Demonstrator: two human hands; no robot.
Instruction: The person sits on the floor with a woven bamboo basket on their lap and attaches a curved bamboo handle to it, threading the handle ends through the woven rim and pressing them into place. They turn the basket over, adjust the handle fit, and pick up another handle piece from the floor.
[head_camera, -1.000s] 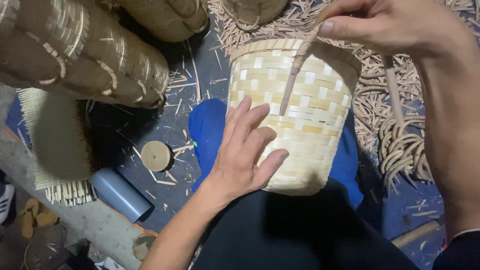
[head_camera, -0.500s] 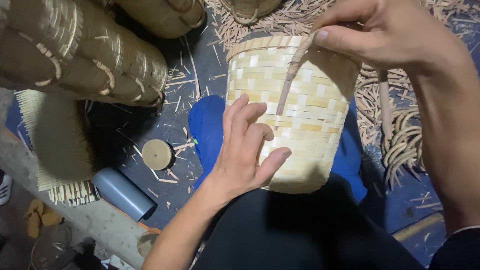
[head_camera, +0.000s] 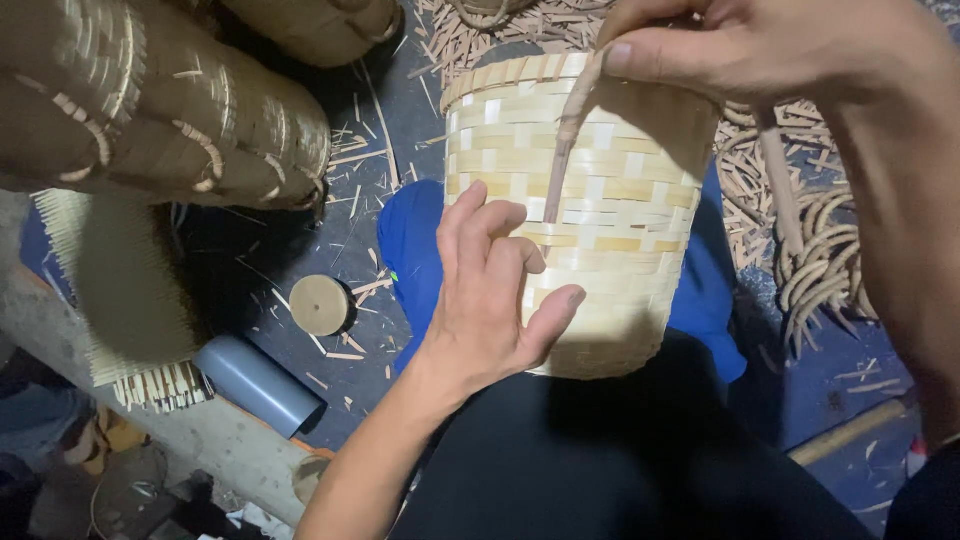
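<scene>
We are pressing our left hand (head_camera: 490, 295) flat against the side of a woven bamboo basket (head_camera: 600, 200), fingers spread and released, gripping nothing, with the thumb lying along the lower wall. Our right hand (head_camera: 740, 45) is reaching in from the upper right and pinching the top end of a thin brown strip (head_camera: 563, 145) between thumb and forefinger, right at the basket's rim. The strip is hanging down the outside of the basket, ending just above our left fingertips.

The basket is standing between our knees, slightly tilted, its mouth toward the top of the view. It is resting on a blue cloth (head_camera: 410, 235) that is showing on both sides of it, and our dark trousers (head_camera: 620, 460) are filling the space below.

To the right of the basket we are seeing a bundle of curved cane lengths (head_camera: 825, 265) lying on the floor, with loose splints and shavings scattered all around and a heap of them behind the rim. To the left, well apart from the hands, a small round wooden disc (head_camera: 319, 304) is lying flat on the dark floor (head_camera: 350, 110), and a grey tube (head_camera: 257, 383) is lying near it beside a pale wooden beam (head_camera: 200, 440). Large darker woven baskets (head_camera: 160, 110) are lying on their sides at the upper left, and a partly woven mat (head_camera: 125, 290) with loose ends is lying beneath them.
</scene>
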